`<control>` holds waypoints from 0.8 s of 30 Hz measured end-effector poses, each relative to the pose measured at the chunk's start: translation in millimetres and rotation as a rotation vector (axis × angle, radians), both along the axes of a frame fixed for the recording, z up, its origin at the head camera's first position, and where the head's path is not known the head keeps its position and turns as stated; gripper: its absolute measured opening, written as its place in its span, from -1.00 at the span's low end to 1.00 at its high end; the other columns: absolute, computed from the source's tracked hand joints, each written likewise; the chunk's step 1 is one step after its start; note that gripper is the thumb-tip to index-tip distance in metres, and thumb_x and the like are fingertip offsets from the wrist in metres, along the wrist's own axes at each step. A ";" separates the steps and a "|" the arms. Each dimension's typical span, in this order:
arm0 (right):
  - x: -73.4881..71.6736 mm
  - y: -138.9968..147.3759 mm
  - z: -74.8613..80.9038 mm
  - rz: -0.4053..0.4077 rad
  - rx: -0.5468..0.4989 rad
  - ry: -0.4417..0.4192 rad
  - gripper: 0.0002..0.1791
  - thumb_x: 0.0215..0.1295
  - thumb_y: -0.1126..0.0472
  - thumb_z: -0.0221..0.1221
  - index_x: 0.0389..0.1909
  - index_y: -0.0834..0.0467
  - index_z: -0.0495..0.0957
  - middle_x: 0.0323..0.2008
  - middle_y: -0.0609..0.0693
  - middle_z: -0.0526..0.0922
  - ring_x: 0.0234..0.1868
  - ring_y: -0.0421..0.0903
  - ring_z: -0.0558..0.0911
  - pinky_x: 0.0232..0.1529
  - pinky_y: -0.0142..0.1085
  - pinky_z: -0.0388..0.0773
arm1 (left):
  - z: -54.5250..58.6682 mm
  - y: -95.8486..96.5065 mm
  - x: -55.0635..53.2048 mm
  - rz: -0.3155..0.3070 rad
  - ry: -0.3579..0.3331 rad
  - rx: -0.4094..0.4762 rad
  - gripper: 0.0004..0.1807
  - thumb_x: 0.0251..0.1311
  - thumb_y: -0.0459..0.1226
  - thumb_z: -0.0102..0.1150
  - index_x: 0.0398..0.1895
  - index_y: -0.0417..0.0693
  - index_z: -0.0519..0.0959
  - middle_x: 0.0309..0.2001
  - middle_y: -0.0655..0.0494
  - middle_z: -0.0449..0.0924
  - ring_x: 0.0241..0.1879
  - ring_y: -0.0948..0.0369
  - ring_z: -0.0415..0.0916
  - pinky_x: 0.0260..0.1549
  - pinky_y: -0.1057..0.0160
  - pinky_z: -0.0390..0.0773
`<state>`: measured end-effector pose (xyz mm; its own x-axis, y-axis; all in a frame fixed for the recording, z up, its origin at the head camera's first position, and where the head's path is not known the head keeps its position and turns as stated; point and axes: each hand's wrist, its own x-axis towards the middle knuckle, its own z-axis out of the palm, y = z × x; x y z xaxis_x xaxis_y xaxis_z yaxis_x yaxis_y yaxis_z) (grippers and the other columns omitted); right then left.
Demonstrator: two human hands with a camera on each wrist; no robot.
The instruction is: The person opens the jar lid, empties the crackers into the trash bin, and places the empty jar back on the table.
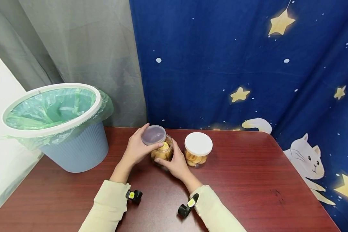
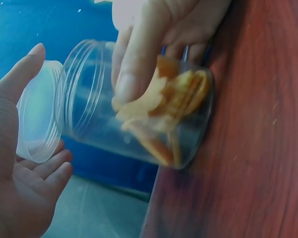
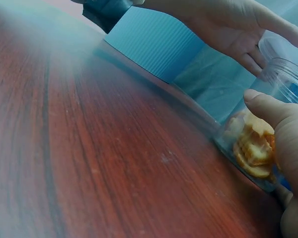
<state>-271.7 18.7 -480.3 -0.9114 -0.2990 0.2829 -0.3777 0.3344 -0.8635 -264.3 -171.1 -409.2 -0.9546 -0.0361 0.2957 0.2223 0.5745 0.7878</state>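
A clear plastic jar (image 1: 155,155) stands on the table, partly filled with yellow-brown biscuits (image 2: 184,94). My right hand (image 1: 178,164) grips its side, thumb toward me. Over the left of the jar's mouth, my left hand (image 1: 135,149) holds a translucent round lid (image 1: 153,134) between thumb and fingers. That lid is tilted, and in the left wrist view it sits right by the threaded rim, leaving it unclear whether they touch. To the right of my right hand stands a second jar (image 1: 195,160) of ring-shaped biscuits, capped with a white lid (image 1: 198,143).
A blue ribbed bin (image 1: 78,151) with a white rim and green plastic liner stands at the left. The reddish wooden table (image 1: 249,180) extends right and forward. Behind it hang a grey curtain (image 1: 104,58) and a blue star-patterned curtain (image 1: 206,64).
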 end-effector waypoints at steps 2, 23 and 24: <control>-0.1 0.1 0.3 -0.004 0.002 -0.001 0.10 0.07 -0.03 0.52 0.56 -0.08 0.08 0.42 0.06 0.40 0.42 -0.03 0.42 0.45 -0.04 0.34 | 0.0 -5.3 -0.5 0.021 0.002 0.007 0.12 -0.11 0.08 0.59 0.53 -0.05 0.26 0.41 -0.15 0.41 0.29 -0.08 0.45 0.23 -0.12 0.50; -1.9 -1.7 -1.5 -0.004 -0.010 -0.001 0.08 0.04 0.00 0.53 0.53 -0.04 0.13 0.38 0.05 0.44 0.41 -0.06 0.44 0.46 -0.05 0.33 | -29.6 -36.3 -10.4 0.123 -0.081 -0.033 -0.11 0.22 0.16 0.30 0.51 -0.05 0.29 0.43 -0.23 0.31 0.34 -0.16 0.34 0.33 -0.21 0.35; -1.6 -1.6 -1.0 -0.004 -0.006 -0.004 0.08 0.05 0.00 0.53 0.54 -0.05 0.12 0.38 0.05 0.44 0.41 -0.06 0.44 0.46 -0.06 0.32 | -32.0 -36.9 -11.3 0.117 -0.081 -0.038 -0.12 0.22 0.16 0.30 0.51 -0.06 0.29 0.43 -0.24 0.31 0.35 -0.16 0.34 0.33 -0.21 0.35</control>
